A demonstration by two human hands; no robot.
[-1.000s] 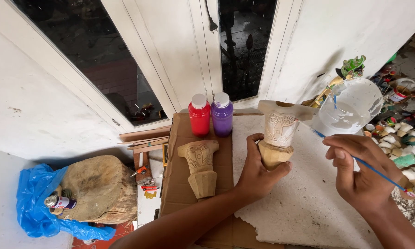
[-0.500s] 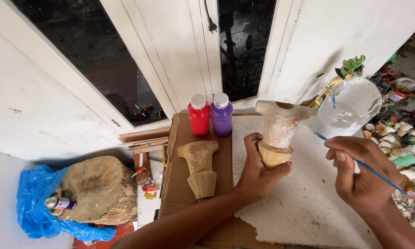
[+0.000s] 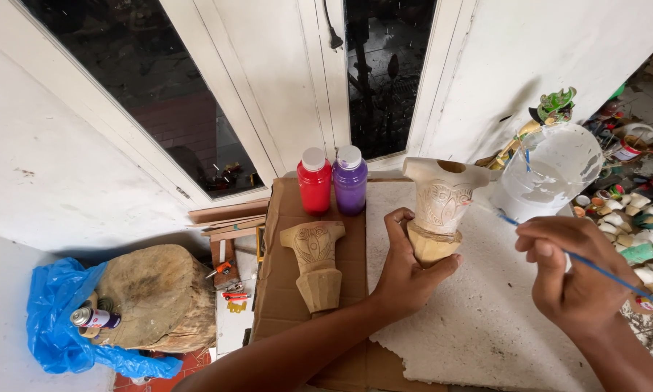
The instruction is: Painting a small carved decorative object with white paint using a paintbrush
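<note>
Gripping the base of a carved wooden piece (image 3: 439, 210), the left hand (image 3: 406, 272) stands it upright on the rough white foam surface (image 3: 479, 327), while the right hand (image 3: 569, 272) pinches a thin blue brush (image 3: 602, 267), its tip at the whitened carving. A second bare carving (image 3: 315, 265) rests on cardboard (image 3: 283, 290), before red (image 3: 314, 181) and purple (image 3: 350, 180) bottles.

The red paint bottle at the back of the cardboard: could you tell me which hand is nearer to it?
Left. The left hand grips the carved wooden piece just right of the red bottle; the right hand, holding a brush, sits farther right.
</note>
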